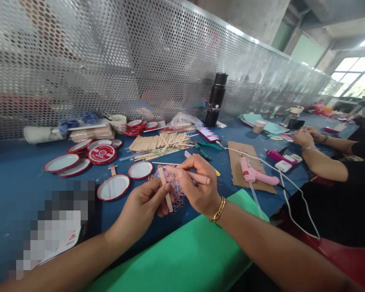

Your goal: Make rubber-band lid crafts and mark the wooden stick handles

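My left hand [141, 205] pinches a flat wooden craft stick [163, 180] between thumb and fingers, tilted with its upper end leaning away. My right hand [202, 188], wearing a gold bracelet [218, 209], grips a pinkish pen [200, 177]. The pen's tip is at the stick's upper end, where a brownish mark shows; whether it touches I cannot tell. Beneath both hands lies a tangle of colourful rubber bands [179, 194]. Two red-rimmed lids, a small one [140, 170] and a larger one [113, 187], lie left of it, near a small stick piece [112, 169].
Behind are a pile of craft sticks [158, 142], more red lids [102, 154], pliers [203, 151] and a black bottle [216, 99]. To the right, a pink glue gun [255, 175] with a white cable rests on cardboard [239, 152]. Green cloth [176, 259] covers the front. A co-worker's hands [307, 137] are far right.
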Demonstrator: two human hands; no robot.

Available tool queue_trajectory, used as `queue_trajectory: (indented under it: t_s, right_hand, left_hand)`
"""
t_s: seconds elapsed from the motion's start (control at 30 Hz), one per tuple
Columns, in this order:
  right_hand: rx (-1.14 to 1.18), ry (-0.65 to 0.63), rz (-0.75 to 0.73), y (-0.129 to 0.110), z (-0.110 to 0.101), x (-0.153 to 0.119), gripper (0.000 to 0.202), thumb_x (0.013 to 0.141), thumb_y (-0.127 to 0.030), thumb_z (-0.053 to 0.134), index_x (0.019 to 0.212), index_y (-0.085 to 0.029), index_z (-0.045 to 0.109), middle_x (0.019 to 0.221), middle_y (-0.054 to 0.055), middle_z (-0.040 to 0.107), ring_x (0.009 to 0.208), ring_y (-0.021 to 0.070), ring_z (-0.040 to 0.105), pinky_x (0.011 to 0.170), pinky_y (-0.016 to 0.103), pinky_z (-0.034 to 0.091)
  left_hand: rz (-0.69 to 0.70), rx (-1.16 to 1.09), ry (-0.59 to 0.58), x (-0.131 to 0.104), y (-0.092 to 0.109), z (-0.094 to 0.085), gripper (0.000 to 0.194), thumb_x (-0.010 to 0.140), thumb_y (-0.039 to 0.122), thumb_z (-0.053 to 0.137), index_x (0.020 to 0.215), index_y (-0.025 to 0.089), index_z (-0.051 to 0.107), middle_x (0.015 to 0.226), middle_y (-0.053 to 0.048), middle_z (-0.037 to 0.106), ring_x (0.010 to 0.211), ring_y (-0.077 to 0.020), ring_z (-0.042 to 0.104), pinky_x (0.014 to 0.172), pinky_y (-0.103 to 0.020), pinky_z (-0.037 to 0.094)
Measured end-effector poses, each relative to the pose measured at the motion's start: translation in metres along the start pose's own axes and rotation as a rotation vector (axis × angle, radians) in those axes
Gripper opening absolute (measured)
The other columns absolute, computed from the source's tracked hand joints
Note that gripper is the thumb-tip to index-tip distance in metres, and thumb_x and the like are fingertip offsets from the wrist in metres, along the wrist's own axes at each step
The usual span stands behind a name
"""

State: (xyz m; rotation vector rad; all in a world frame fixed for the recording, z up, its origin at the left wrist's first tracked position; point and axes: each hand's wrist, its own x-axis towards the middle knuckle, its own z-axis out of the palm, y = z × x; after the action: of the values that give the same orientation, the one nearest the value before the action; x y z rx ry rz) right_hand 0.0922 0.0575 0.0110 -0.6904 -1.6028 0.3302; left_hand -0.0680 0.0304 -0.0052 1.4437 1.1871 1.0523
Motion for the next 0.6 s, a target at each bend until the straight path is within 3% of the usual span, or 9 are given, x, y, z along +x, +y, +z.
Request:
queue_trajectory:
  t_s: [0.6]
  right_hand:
    - [-0.033, -0.042, -0.010, 0.0076, 0.0051, -0.0047, 0.010, 0.088, -0.021, 0.061, 0.078, -0.022, 0.061, 0.070, -0.002, 0.061, 0.069, 0.0155, 0.059, 0.069, 0.032, 0.048]
  left_hand:
    - [0.019, -0.007, 0.012, -0.0004, 0.0007, 0.0000, 0.039, 0.086, 0.051, 0.066, 0.065, 0.018, 0.061, 0.050, 0.002, 0.062, 0.044, -0.0109, 0.054, 0.044, -0.020, 0.043]
